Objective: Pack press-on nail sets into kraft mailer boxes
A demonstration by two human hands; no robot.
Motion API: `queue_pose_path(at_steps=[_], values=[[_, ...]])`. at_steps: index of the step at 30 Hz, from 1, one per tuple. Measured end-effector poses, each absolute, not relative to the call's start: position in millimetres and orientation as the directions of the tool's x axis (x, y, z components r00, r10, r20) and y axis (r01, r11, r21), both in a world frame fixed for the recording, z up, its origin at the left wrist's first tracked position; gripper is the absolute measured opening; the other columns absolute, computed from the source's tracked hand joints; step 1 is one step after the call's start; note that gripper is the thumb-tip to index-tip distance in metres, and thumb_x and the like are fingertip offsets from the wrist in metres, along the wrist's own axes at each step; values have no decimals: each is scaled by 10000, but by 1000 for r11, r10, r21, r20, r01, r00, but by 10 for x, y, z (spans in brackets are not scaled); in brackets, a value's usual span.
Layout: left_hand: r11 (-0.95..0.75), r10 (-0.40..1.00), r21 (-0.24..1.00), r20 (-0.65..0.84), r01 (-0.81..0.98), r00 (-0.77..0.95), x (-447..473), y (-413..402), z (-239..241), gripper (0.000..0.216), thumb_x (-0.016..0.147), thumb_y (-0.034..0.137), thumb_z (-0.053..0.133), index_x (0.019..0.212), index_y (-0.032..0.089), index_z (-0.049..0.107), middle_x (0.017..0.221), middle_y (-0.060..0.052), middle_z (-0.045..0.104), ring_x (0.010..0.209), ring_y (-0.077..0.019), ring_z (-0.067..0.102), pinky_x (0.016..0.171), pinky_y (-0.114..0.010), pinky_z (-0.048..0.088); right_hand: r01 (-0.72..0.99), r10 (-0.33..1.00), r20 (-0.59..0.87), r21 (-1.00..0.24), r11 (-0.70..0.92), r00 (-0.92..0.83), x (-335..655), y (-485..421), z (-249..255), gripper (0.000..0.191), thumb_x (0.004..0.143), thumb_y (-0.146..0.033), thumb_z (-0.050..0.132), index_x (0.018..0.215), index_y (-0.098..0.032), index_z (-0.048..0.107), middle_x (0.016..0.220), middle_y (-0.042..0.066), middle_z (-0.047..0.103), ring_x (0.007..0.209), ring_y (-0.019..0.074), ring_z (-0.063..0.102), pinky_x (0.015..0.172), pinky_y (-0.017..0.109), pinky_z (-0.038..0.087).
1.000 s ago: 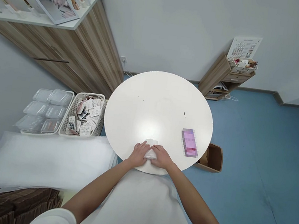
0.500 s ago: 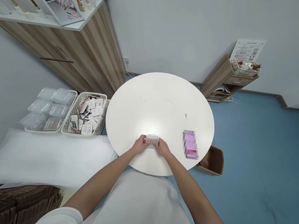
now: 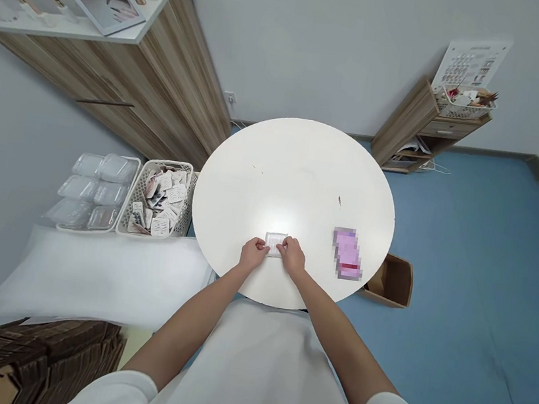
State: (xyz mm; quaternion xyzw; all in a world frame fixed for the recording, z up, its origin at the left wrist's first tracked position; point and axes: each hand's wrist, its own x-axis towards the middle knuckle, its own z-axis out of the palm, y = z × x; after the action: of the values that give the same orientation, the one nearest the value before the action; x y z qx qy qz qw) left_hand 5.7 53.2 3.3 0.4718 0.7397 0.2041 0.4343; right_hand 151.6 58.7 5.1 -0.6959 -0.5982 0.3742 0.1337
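A small, flat whitish packet (image 3: pixel 275 243) lies near the front edge of the round white table (image 3: pixel 299 166). Thin lines or rows show across its surface, but its contents are too small to make out. My left hand (image 3: pixel 253 253) pinches it at the left side, fingertips bent together. From the right, my right hand (image 3: pixel 293 256) closes on its other side with thumb and fingers over the edge. A phone-shaped pinkish-purple thing (image 3: pixel 347 252), blurred into blocks, rests to the right of my right hand.
Left of the table stand a basket of printed cards (image 3: pixel 163 200) and a basket of clear plastic boxes (image 3: pixel 97 189). White sheets (image 3: pixel 105 276) lie in front of them, above folded brown cardboard (image 3: pixel 44 364). An open carton (image 3: pixel 394 281) sits on the floor at right.
Both hands have shifted their hold on the packet, with the right fingers now over its front. Its lined face shows more plainly. The whole view has tilted slightly.
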Motion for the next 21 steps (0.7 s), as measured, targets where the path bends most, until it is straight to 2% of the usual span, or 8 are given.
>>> queue_pose_path(at_steps=[5, 9, 13, 17, 21], values=[[481, 872, 700, -442, 528, -208, 109, 497, 95, 196, 707, 308, 546, 859, 187, 552, 828, -39, 623, 780, -159, 586, 722, -288, 453, 635, 955, -285, -753, -172, -80, 1677, 443, 68, 210, 815, -299, 388, 990, -231, 483, 1028, 42, 467, 682, 123, 505, 617, 281, 413], [482, 875, 688, -407, 542, -262, 176, 429, 104, 248, 742, 348, 494, 915, 175, 536, 925, -72, 608, 839, -168, 572, 750, -295, 439, 529, 954, -301, -811, -251, -8, 1837, 347, 54, 308, 801, -325, 391, 1088, -222, 440, 1068, 66, 475, 684, 131, 524, 678, 310, 439], [549, 836, 624, -413, 556, -361, 222, 398, 119, 380, 738, 468, 479, 962, 164, 511, 977, -99, 581, 855, -188, 563, 737, -305, 428, 463, 904, -428, -800, -383, 7, 1905, 351, 41, 336, 780, -394, 404, 1058, -209, 443, 981, 54, 531, 704, 143, 548, 655, 291, 444], [655, 754, 543, -508, 525, -416, 237, 425, 164, 491, 728, 588, 430, 981, 172, 493, 931, -99, 593, 845, -215, 572, 694, -309, 418, 467, 852, -524, -753, -464, 1, 1901, 457, 53, 347, 761, -480, 406, 977, -213, 452, 913, 33, 554, 714, 148, 567, 616, 268, 429], [667, 742, 507, -525, 546, -418, 250, 460, 177, 448, 744, 544, 447, 995, 175, 492, 873, -89, 603, 828, -220, 575, 683, -306, 410, 512, 851, -523, -720, -469, 44, 1852, 581, 63, 357, 767, -515, 381, 945, -215, 452, 851, 19, 557, 652, 138, 558, 572, 257, 402]])
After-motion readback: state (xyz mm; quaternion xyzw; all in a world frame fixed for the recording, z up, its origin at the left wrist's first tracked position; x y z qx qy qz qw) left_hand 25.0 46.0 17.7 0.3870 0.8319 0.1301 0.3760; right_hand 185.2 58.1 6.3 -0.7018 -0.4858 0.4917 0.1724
